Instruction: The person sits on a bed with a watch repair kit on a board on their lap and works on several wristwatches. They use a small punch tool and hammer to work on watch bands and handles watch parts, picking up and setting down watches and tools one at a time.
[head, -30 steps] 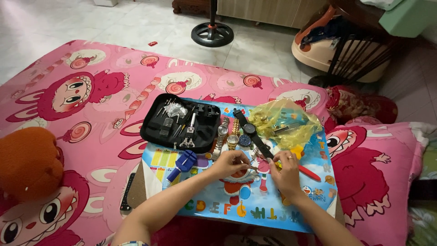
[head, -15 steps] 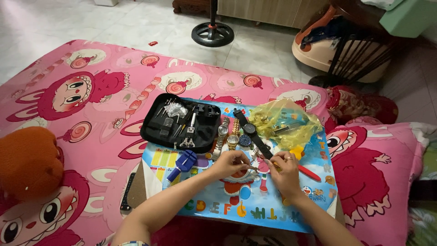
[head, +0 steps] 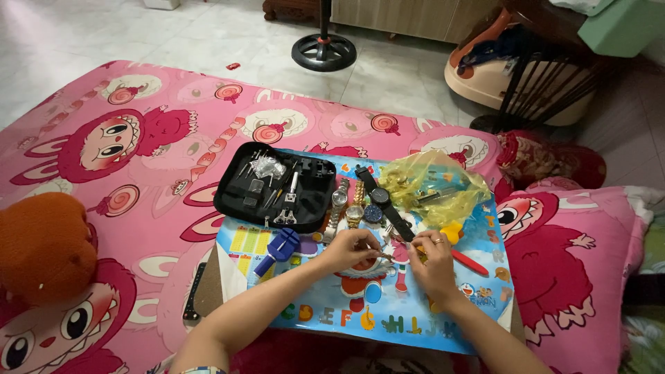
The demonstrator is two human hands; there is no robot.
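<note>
My left hand (head: 352,249) and my right hand (head: 432,262) meet over a small colourful picture-printed table (head: 388,318), their fingers pinched on a small thin metal part between them; what it is I cannot tell. A red-handled tool (head: 470,263) lies under my right hand. Just beyond the hands lie several wristwatches (head: 357,202), one with a black strap (head: 388,208). A blue watch tool (head: 277,249) rests left of my left hand.
An open black tool case (head: 273,187) sits at the table's far left, a yellow plastic bag (head: 433,183) at its far right. A pink cartoon mattress (head: 138,166) lies under everything, with an orange plush (head: 41,246) at left and a fan base (head: 323,50) on the floor.
</note>
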